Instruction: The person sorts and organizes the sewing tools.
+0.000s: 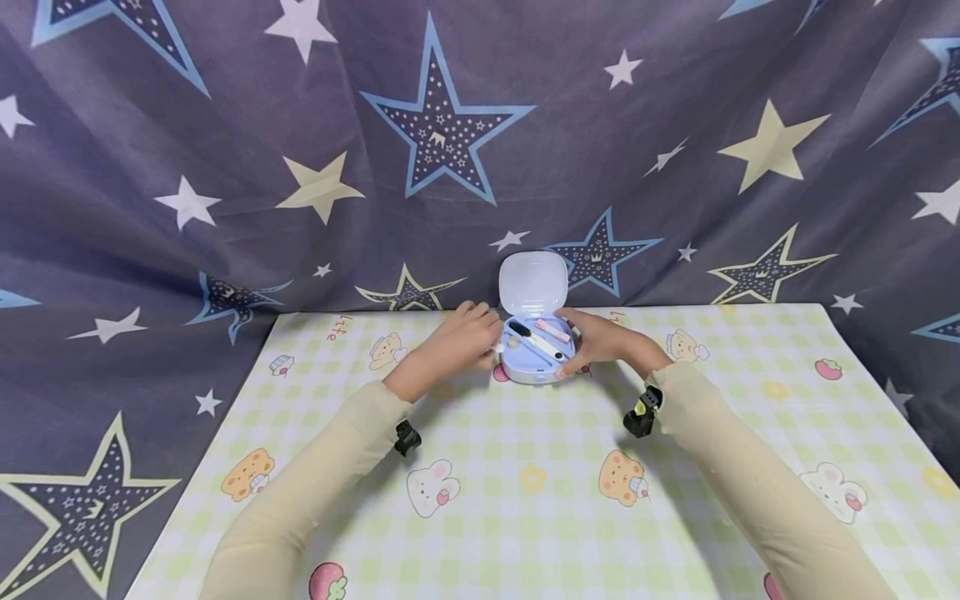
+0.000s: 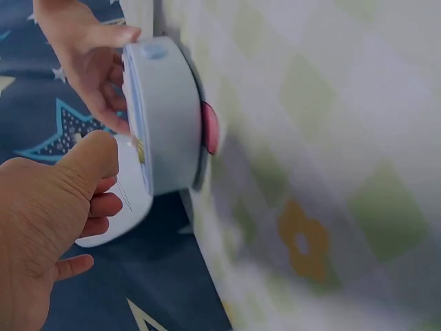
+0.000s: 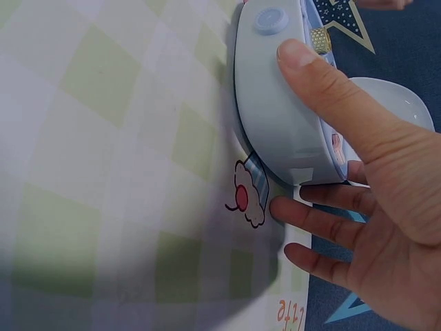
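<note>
A pale blue case (image 1: 525,372) lies open near the table's far edge, its white lid (image 1: 532,283) standing upright. Inside lie a black-and-white tool (image 1: 537,340) and a pink piece (image 1: 553,330). My right hand (image 1: 600,337) grips the case (image 3: 275,117) from the right, thumb (image 3: 324,89) on the wall by its round button (image 3: 270,19), fingers (image 3: 310,210) at its underside. My left hand (image 1: 461,333) is at the left rim, fingers curled. In the left wrist view its thumb (image 2: 96,155) meets the case (image 2: 169,117) edge, pinching a thin pale sliver (image 2: 124,194).
The table carries a green-checked mat (image 1: 525,483) printed with bears, rabbits and strawberries. A dark star-patterned cloth (image 1: 450,150) hangs behind and drapes both sides. A small black camera sits on each wrist (image 1: 406,437).
</note>
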`<state>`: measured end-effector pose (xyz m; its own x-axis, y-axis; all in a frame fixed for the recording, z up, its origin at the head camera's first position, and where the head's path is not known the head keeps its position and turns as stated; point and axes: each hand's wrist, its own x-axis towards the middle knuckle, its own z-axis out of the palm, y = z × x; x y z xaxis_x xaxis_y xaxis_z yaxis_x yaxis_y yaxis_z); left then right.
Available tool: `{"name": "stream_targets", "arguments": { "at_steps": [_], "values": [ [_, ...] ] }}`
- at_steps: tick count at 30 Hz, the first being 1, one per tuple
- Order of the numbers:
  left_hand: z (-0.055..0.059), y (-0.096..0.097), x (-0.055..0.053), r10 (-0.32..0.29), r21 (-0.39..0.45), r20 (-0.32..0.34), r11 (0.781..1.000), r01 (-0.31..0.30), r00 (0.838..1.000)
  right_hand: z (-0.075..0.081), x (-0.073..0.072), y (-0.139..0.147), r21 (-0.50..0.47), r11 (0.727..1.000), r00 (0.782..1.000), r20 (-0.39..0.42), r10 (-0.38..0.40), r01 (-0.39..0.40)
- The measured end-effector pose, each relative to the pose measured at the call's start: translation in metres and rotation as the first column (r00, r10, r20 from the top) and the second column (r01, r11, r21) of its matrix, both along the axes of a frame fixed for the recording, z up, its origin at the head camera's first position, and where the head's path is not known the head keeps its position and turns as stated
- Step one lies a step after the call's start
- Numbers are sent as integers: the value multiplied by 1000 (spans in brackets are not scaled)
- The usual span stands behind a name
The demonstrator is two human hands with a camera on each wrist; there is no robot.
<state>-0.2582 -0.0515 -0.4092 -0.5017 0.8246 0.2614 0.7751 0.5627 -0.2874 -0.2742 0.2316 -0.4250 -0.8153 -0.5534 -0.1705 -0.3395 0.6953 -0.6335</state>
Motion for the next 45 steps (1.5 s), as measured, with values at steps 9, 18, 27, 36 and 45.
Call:
{"name": "stream_targets", "arguments": {
  "at_steps": [9, 18, 27, 36, 45],
  "values": [
    [7, 34, 0, -3, -116, 12, 993, 4, 1000, 1, 0, 1, -5, 1000, 1000, 9, 6, -6],
    [-1, 56, 0, -37, -191, 3, 981, 36, 999, 1, -1, 0, -14, 1000, 1000, 6, 24, -24],
    [-4, 64, 1, -21, -219, 5, 975, 22, 1000, 2, -2, -1, -1, 1000, 999, 32, 18, -18],
    [-6, 68, 0, -1, -233, 35, 972, 9, 999, 2, -2, 0, 2, 1000, 999, 33, 9, -9],
    [-4, 67, 1, 28, -255, 90, 967, -5, 996, 2, 0, 0, 15, 1000, 999, 37, -1, 0]
  ]
}}
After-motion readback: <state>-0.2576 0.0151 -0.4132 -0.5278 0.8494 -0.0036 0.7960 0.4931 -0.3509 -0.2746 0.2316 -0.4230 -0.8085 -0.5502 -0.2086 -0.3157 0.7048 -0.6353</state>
